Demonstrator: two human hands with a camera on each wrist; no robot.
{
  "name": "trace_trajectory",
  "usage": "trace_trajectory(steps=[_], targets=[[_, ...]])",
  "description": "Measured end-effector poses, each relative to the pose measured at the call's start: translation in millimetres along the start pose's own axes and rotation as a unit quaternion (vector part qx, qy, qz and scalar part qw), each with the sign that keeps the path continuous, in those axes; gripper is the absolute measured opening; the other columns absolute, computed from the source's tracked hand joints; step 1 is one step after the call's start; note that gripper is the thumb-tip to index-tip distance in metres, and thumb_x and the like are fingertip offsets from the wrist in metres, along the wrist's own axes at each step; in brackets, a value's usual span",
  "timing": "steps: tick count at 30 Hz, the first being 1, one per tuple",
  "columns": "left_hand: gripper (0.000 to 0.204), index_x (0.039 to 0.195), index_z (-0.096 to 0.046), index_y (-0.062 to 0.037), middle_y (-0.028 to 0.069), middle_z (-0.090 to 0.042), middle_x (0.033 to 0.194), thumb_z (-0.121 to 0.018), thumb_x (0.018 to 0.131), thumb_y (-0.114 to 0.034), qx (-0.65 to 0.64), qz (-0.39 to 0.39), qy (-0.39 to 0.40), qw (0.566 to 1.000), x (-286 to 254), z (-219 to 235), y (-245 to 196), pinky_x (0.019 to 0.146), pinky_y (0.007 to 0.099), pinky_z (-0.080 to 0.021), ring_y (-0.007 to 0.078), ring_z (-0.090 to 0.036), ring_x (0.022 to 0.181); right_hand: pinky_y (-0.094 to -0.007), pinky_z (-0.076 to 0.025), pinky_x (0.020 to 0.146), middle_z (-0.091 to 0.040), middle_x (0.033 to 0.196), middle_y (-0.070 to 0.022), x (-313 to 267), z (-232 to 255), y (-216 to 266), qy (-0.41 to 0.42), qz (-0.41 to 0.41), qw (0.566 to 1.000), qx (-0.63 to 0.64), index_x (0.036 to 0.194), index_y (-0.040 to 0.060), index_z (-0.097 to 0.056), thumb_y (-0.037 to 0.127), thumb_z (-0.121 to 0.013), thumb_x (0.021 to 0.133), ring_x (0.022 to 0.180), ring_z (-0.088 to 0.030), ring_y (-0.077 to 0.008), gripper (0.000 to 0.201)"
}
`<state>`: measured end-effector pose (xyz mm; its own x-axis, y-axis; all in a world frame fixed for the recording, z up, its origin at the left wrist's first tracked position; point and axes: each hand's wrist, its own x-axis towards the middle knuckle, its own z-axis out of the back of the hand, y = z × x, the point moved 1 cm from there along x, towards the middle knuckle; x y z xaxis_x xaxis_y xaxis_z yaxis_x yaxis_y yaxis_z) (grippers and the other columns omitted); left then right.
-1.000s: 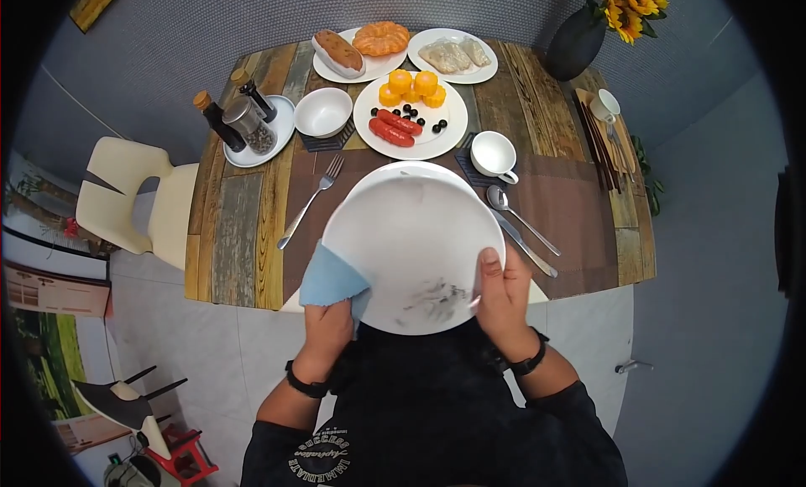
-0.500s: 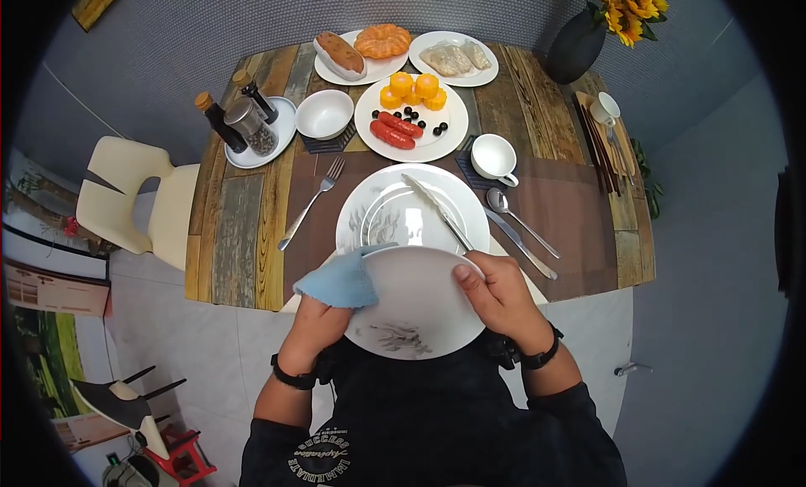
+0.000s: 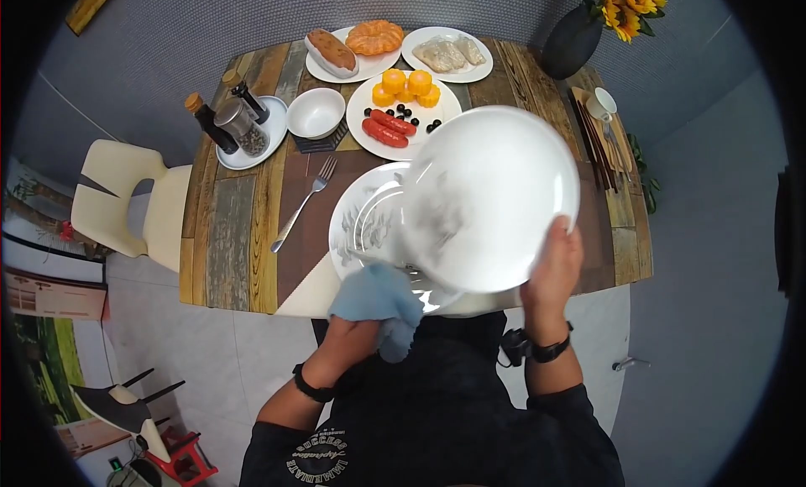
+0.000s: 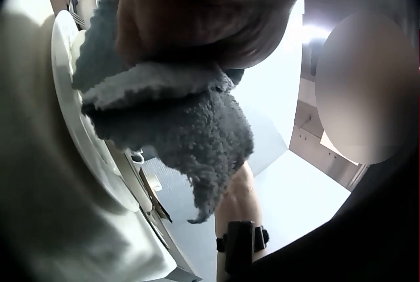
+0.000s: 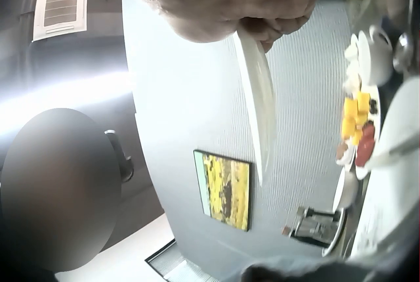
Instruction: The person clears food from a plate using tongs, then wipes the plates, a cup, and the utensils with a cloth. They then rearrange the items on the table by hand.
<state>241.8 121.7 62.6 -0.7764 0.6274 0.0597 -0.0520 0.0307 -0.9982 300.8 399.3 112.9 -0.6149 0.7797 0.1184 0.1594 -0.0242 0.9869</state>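
My right hand (image 3: 554, 264) grips a white plate (image 3: 508, 193) with a grey motif by its right-hand rim, holding it raised and tilted over the table. The right wrist view shows the same plate (image 5: 252, 98) edge-on below the fingers. My left hand (image 3: 353, 340) holds a crumpled light-blue cloth (image 3: 378, 302), which also hangs from that hand in the left wrist view. Under them a larger white plate (image 3: 357, 206) with grey motifs lies on the place setting, partly hidden by the raised plate and the cloth. The cloth overlaps this lower plate's near rim.
A fork (image 3: 306, 206) lies left of the setting. Behind stand a white bowl (image 3: 316, 113), a plate of sausages and corn (image 3: 445, 101), bread and dumpling plates, and a tray of shakers (image 3: 273, 134). At right are chopsticks (image 3: 592, 143), a small cup (image 3: 600, 103) and a dark vase (image 3: 571, 46).
The held plate first dropped towards the body, then swung up and right in my right hand. My left hand and the cloth came off it and moved right, over the lower plate's near side.
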Motion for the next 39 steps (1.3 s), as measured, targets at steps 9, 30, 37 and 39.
trace_trajectory(steps=[9,30,37,39], targets=[[0.069,0.147,-0.041,-0.0011,0.0275,-0.056,0.136,-0.06,0.098,-0.046,-0.38,-0.004,-0.073,0.922,-26,42,-51,0.103,0.0521,-0.052,0.0386,-0.063,0.118,-0.0248,-0.051,0.053,-0.071,0.094,-0.0111,148,121,-35,-0.066,-0.084,0.993,0.049,0.118,0.0003,-0.058,0.022,-0.05,0.105,0.069,-0.067,-0.0158,0.027],[0.092,0.154,-0.034,-0.0035,0.0213,-0.048,0.149,-0.059,0.09,-0.066,-0.314,0.156,-0.015,0.936,-14,24,-49,0.115,0.0508,-0.041,0.0341,-0.051,0.134,-0.0277,-0.052,0.049,-0.067,0.078,-0.0106,244,99,-107,0.01,-0.129,0.963,-0.237,0.107,-0.011,-0.065,0.016,-0.065,0.094,0.056,-0.065,-0.0174,0.03],[0.094,0.152,-0.036,0.0025,0.0179,-0.049,0.149,-0.051,0.094,-0.07,-0.309,0.03,0.049,0.949,-14,24,-42,0.113,0.0443,-0.04,0.0274,-0.052,0.133,-0.0287,-0.052,0.049,-0.066,0.075,-0.0095,244,85,-101,-0.025,-0.109,0.94,-0.323,0.105,-0.011,-0.064,0.019,-0.071,0.093,0.054,-0.064,-0.017,0.033],[0.097,0.152,-0.035,0.0023,0.0185,-0.048,0.15,-0.053,0.091,-0.071,-0.306,0.048,0.032,0.95,-15,25,-41,0.114,0.0447,-0.039,0.028,-0.051,0.133,-0.029,-0.052,0.049,-0.065,0.074,-0.0095,250,91,-111,-0.027,-0.105,0.941,-0.321,0.105,-0.0107,-0.064,0.02,-0.071,0.094,0.053,-0.064,-0.0173,0.033]])
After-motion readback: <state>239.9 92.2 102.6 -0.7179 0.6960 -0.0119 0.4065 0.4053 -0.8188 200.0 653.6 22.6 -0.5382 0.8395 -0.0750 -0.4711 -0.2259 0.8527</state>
